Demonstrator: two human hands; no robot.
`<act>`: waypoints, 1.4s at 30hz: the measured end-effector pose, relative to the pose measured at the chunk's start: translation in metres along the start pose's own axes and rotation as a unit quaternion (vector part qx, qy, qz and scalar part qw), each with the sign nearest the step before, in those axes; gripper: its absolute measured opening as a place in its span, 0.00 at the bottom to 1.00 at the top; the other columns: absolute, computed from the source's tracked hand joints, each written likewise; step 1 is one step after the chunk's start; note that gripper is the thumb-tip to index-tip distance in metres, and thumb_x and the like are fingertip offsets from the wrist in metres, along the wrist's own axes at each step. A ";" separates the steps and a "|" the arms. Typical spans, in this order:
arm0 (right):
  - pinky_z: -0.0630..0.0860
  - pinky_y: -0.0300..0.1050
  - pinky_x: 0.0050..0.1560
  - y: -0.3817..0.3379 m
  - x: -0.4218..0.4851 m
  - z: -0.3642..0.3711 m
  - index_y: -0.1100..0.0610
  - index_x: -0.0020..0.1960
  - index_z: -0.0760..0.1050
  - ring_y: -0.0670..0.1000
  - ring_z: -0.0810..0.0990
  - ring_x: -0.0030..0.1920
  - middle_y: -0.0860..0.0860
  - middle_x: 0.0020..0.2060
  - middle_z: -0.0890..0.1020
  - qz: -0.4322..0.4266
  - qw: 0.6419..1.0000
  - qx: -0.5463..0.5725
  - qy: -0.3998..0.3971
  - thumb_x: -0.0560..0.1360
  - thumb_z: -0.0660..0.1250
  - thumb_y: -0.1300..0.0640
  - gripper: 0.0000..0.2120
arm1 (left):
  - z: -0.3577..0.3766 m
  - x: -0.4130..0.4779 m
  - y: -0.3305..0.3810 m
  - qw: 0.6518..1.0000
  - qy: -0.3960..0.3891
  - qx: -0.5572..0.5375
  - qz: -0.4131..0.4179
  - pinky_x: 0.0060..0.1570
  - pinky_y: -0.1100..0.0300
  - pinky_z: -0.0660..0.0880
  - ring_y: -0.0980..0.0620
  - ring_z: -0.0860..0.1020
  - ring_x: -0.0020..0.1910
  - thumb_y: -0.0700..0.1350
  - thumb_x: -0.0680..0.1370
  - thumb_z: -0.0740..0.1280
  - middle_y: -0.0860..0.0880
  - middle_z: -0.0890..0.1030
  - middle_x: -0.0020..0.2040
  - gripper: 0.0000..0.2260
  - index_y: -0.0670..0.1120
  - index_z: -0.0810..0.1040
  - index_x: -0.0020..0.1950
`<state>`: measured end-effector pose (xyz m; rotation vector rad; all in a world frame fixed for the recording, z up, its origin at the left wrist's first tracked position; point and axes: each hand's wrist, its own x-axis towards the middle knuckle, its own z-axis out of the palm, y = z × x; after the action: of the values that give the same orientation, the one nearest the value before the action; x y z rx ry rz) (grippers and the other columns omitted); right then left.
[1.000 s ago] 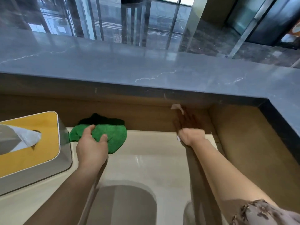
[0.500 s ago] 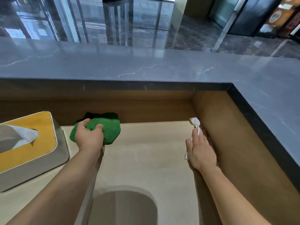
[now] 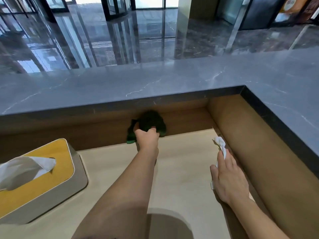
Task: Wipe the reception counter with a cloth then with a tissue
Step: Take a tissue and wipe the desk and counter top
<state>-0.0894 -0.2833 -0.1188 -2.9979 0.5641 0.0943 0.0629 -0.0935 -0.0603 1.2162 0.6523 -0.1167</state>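
Tissue (image 3: 220, 143) under right hand (image 3: 230, 181), lengthwise along side wall (image 3: 250, 144); cloth (image 3: 151, 120) in left hand (image 3: 147, 136)

The cloth (image 3: 151, 123) bunched in the grip of the left hand (image 3: 147, 137) is green, napped and matt. Under the flat right hand (image 3: 227, 180) the tissue (image 3: 221, 144) is thin, crumpled white paper. Beneath both grips the desk surface (image 3: 181, 169) is pale and smooth with a soft sheen. Behind the cloth grip the back panel (image 3: 86, 133) looks like matt brown wood. Above it the counter top (image 3: 155, 81) is polished grey veined stone. Left of that grip the tissue box (image 3: 43, 169) has a matt yellow lid and satin grey sides
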 end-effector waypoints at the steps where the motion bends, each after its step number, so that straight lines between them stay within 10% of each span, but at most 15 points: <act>1: 0.60 0.47 0.71 -0.001 -0.001 0.000 0.58 0.78 0.48 0.53 0.52 0.77 0.56 0.78 0.51 0.000 1.000 -0.001 -0.003 0.78 0.38 0.44 0.32 | 0.000 -0.001 -0.006 1.000 -0.008 -0.004 -0.015 0.58 0.47 0.77 0.42 0.74 0.62 0.35 0.77 0.65 0.43 0.69 0.67 0.29 0.53 0.61 0.73; 11: 0.55 0.46 0.73 -0.001 -0.005 -0.004 0.57 0.78 0.46 0.52 0.48 0.78 0.54 0.78 0.48 0.007 1.000 0.008 -0.012 0.81 0.42 0.46 0.28 | -0.022 -0.031 0.002 0.991 -0.114 -0.011 -0.064 0.65 0.49 0.72 0.44 0.74 0.63 0.29 0.77 0.62 0.39 0.65 0.71 0.34 0.52 0.54 0.78; 23: 0.40 0.44 0.76 0.032 -0.147 0.000 0.57 0.79 0.45 0.51 0.39 0.77 0.55 0.78 0.44 0.026 0.998 0.008 -0.051 0.69 0.17 0.38 0.46 | -0.098 -0.080 -0.041 0.967 -0.156 0.201 -0.028 0.64 0.51 0.72 0.47 0.71 0.67 0.35 0.77 0.66 0.47 0.66 0.73 0.27 0.50 0.66 0.73; 33: 0.43 0.49 0.76 0.032 -0.166 0.000 0.54 0.79 0.42 0.54 0.40 0.77 0.58 0.76 0.36 0.032 0.996 0.063 -0.051 0.77 0.35 0.39 0.34 | -0.100 -0.128 -0.059 0.870 -0.294 0.387 0.079 0.60 0.63 0.66 0.51 0.68 0.70 0.36 0.77 0.66 0.43 0.69 0.71 0.25 0.43 0.65 0.74; 42: 0.38 0.53 0.76 -0.096 -0.186 0.015 0.61 0.75 0.35 0.57 0.35 0.76 0.59 0.76 0.37 -0.024 0.993 0.108 -0.053 0.78 0.32 0.44 0.31 | -0.168 -0.109 -0.044 0.857 -0.209 0.451 0.139 0.67 0.54 0.68 0.47 0.74 0.64 0.36 0.77 0.66 0.43 0.74 0.67 0.22 0.41 0.69 0.71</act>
<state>-0.2282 -0.1252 -0.1124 -2.7764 0.4581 0.1748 -0.1119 0.0129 -0.0722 2.0963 -0.0132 -0.4675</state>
